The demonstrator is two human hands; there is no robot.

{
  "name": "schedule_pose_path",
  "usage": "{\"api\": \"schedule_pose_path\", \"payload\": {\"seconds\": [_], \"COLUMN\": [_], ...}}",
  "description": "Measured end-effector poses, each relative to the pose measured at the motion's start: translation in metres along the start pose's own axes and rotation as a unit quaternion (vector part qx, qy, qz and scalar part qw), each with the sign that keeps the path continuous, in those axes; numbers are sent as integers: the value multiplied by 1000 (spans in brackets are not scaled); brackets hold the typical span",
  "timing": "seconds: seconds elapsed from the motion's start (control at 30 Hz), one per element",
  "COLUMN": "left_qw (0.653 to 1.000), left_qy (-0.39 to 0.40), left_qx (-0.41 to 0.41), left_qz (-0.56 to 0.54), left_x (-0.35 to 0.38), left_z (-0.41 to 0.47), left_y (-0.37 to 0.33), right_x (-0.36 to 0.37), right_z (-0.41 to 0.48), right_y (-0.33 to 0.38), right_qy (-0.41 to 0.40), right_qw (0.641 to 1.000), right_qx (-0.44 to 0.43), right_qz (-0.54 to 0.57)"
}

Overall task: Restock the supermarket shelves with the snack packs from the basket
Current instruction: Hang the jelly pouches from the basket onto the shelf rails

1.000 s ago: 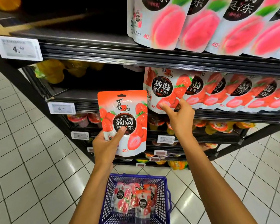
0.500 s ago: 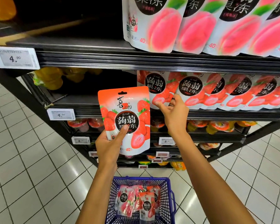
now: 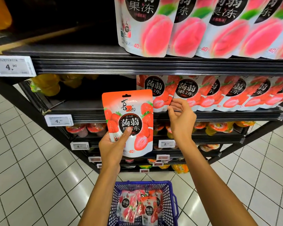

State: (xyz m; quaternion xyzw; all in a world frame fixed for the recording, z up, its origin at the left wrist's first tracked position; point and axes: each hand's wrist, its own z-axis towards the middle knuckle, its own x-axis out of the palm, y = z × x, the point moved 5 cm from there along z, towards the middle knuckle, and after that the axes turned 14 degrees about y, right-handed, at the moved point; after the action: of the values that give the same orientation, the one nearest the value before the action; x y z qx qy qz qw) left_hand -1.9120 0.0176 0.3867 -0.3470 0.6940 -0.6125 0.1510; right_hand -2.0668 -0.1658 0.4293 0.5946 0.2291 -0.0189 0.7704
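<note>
The person's left hand (image 3: pixel 112 147) gripped a strawberry snack pack (image 3: pixel 129 123) by its lower left corner, thumb pressed across the front. It held the pack upright, label outward, just ahead of the shelf's (image 3: pixel 219 115) front edge, probably so it could go in facing shoppers. The right hand (image 3: pixel 182 118) reached to the left end of the row of matching packs (image 3: pixel 188 90) standing along that front edge. Its curled fingers (image 3: pixel 174 104) met the bottom of the end packs, seemingly to square them up. Whether they pinched a pack or merely touched it could not be told. The held pack hung just left of the row's end, its likely next place. Peach packs (image 3: pixel 186 30) lined the shelf above. On the tiled floor below, between the forearms, a blue basket (image 3: pixel 172 193) held more strawberry packs (image 3: pixel 137 206), so restocking looked partway done.
</note>
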Motion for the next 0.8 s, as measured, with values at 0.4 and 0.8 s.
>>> {"api": "schedule_pose_path", "payload": {"seconds": [0.4, 0.8], "left_qw": [996, 931], "left_qy": [58, 39], "left_qx": [62, 182], "left_qz": [32, 313], "left_x": [12, 32], "left_z": [20, 9], "left_y": [-33, -52], "right_x": [39, 60], "right_z": [-50, -10], "right_y": [27, 56], "right_qy": [293, 126], "right_qw": [944, 982], "right_qx": [19, -19], "right_qz": [153, 138]}}
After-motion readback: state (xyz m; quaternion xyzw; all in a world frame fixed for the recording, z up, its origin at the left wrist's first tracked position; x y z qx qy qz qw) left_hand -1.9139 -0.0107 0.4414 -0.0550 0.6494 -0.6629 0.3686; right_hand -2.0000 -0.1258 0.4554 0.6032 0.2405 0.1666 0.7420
